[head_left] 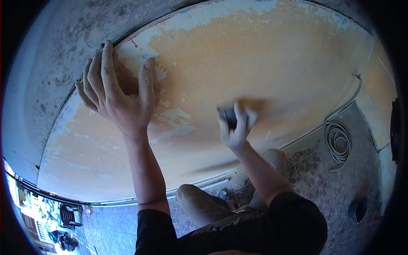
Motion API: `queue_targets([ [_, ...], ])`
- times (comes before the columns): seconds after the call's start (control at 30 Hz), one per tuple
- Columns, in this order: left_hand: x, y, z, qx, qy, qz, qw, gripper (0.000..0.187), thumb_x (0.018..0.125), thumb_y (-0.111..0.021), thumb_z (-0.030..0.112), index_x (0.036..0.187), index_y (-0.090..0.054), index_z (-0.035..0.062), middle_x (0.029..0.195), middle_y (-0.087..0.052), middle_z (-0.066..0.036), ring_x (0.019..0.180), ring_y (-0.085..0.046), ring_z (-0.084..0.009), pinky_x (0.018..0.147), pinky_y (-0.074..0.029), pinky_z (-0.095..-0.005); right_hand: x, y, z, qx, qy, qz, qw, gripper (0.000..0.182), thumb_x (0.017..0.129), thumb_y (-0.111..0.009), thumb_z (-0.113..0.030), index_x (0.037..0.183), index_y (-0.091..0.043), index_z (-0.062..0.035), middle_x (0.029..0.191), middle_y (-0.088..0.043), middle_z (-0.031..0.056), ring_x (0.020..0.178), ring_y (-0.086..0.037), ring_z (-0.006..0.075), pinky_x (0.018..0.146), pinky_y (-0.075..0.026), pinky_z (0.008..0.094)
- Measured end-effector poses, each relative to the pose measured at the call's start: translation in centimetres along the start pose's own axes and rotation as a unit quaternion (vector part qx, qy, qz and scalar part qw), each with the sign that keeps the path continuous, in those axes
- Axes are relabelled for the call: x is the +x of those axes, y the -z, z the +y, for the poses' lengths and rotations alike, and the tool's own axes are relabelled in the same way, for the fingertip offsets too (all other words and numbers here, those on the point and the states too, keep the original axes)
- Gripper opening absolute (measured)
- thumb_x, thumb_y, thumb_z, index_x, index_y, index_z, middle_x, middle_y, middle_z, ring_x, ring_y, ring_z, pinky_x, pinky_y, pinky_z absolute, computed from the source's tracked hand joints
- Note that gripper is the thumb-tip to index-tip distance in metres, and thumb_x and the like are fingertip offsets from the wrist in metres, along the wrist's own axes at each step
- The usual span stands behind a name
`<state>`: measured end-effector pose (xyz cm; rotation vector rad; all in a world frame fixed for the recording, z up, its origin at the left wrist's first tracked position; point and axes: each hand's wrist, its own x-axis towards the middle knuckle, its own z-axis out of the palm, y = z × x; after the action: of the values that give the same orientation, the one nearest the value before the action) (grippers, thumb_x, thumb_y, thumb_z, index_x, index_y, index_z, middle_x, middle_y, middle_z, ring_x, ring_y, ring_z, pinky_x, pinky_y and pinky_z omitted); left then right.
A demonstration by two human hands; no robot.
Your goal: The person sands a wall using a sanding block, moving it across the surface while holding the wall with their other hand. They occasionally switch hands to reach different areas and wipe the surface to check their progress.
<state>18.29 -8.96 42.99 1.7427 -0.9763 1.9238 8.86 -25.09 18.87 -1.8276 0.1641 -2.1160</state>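
My left hand is dusty and rests with spread fingers against the upper edge of the wall, its fingertips near the grey ledge. Nothing is held in it. Lower and to the right, my right hand, blurred by motion, grips a dark sanding block against the wall. The block's working face is hidden. Orange-tan paint covers most of the wall, with pale patches where the surface is worn, mainly along the upper edge and around my left hand.
A coiled hose lies on the tiled floor at the right, its end running up to a wall tap. A dark round container stands lower right. A dark plastic chair and a motorcycle are far off at lower left.
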Motion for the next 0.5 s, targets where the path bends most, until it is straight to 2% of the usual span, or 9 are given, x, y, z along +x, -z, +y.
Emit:
queue_targets([
  [0.03,0.0,-0.1,0.0,0.002,-0.004,0.01,1.0,0.067,0.084,-0.076,0.057,0.134,-0.066,0.0148,0.128,-0.065,-0.007,0.129,-0.053,-0.0282,0.117,-0.025,-0.0548,-5.4,0.9,1.3,-0.005,0.004,-0.003,1.0,0.06,0.085,-0.084,-0.019,0.133,-0.058,0.0057,0.116,-0.05,0.0197,0.1,-0.048,0.0299,0.083,-0.044,0.0414],
  [0.13,0.1,-0.1,0.2,-0.009,0.004,0.017,1.0,0.062,0.084,-0.076,0.055,0.132,-0.067,0.0171,0.129,-0.065,-0.005,0.128,-0.054,-0.0266,0.116,-0.025,-0.0527,-5.0,0.7,1.1,0.005,-0.001,-0.009,1.0,0.06,0.085,-0.083,-0.019,0.133,-0.057,0.0053,0.118,-0.047,0.021,0.1,-0.048,0.0304,0.083,-0.044,0.0419],
  [0.2,-0.1,0.2,0.0,-0.011,0.008,0.004,1.0,0.06,0.084,-0.076,0.054,0.131,-0.068,0.0178,0.129,-0.065,-0.004,0.128,-0.053,-0.0261,0.116,-0.025,-0.0522,4.5,-1.6,-1.6,0.011,0.001,0.001,1.0,0.062,0.084,-0.084,-0.021,0.135,-0.058,0.0029,0.118,-0.05,0.0187,0.101,-0.049,0.0296,0.089,-0.038,0.0435],
  [0.27,0.1,0.3,0.0,-0.013,0.013,0.002,1.0,0.059,0.084,-0.077,0.053,0.13,-0.068,0.0185,0.129,-0.065,-0.004,0.129,-0.053,-0.0256,0.117,-0.025,-0.0516,16.0,-3.8,-4.1,0.008,0.039,0.018,0.999,0.062,0.083,-0.082,-0.033,0.138,-0.061,-0.0121,0.112,-0.059,0.0084,0.105,-0.054,0.0268,0.088,-0.032,0.0438],
  [0.3,0.1,0.4,0.1,-0.023,0.02,-0.005,1.0,0.058,0.083,-0.078,0.051,0.13,-0.068,0.0184,0.129,-0.065,-0.004,0.129,-0.053,-0.0256,0.117,-0.024,-0.0516,20.9,-4.9,-5.2,0.034,0.083,0.092,0.992,0.046,0.084,-0.083,-0.018,0.125,-0.066,-0.0035,0.103,-0.064,0.0112,0.096,-0.055,0.0292,0.084,-0.044,0.0405],
  [0.33,0.3,0.5,0.0,-0.034,0.023,-0.012,0.999,0.057,0.083,-0.078,0.049,0.13,-0.068,0.0184,0.13,-0.065,-0.004,0.129,-0.053,-0.0256,0.118,-0.023,-0.0516,23.3,-5.4,-6.1,-0.007,0.086,0.075,0.993,0.041,0.084,-0.083,-0.017,0.12,-0.067,-0.0043,0.101,-0.065,0.0105,0.098,-0.056,0.029,0.084,-0.044,0.0402],
  [0.43,0.5,1.4,0.1,-0.063,0.035,-0.048,0.996,0.056,0.083,-0.079,0.045,0.131,-0.068,0.018,0.132,-0.064,-0.004,0.13,-0.052,-0.0263,0.119,-0.021,-0.0514,20.3,-5.3,-5.7,0.034,0.088,0.079,0.992,0.047,0.083,-0.083,-0.017,0.125,-0.066,-0.0031,0.1,-0.064,0.0085,0.098,-0.055,0.0281,0.083,-0.045,0.0394],
  [0.47,0.5,1.5,0.1,-0.061,0.036,-0.045,0.996,0.056,0.083,-0.079,0.045,0.131,-0.068,0.018,0.132,-0.064,-0.004,0.13,-0.052,-0.0263,0.119,-0.021,-0.0514,15.6,-4.4,-5.0,-0.005,0.043,0.04,0.998,0.061,0.083,-0.082,-0.032,0.137,-0.062,-0.0107,0.112,-0.062,0.0088,0.106,-0.055,0.0266,0.087,-0.032,0.0436],
  [0.5,0.5,1.5,0.1,-0.064,0.032,-0.038,0.997,0.055,0.083,-0.079,0.043,0.132,-0.068,0.0179,0.132,-0.064,-0.004,0.131,-0.052,-0.0268,0.12,-0.021,-0.0509,10.2,-3.3,-4.1,-0.03,0.038,0.03,0.998,0.065,0.083,-0.083,-0.032,0.138,-0.061,-0.005,0.114,-0.059,0.0107,0.103,-0.053,0.0276,0.088,-0.033,0.043],
])
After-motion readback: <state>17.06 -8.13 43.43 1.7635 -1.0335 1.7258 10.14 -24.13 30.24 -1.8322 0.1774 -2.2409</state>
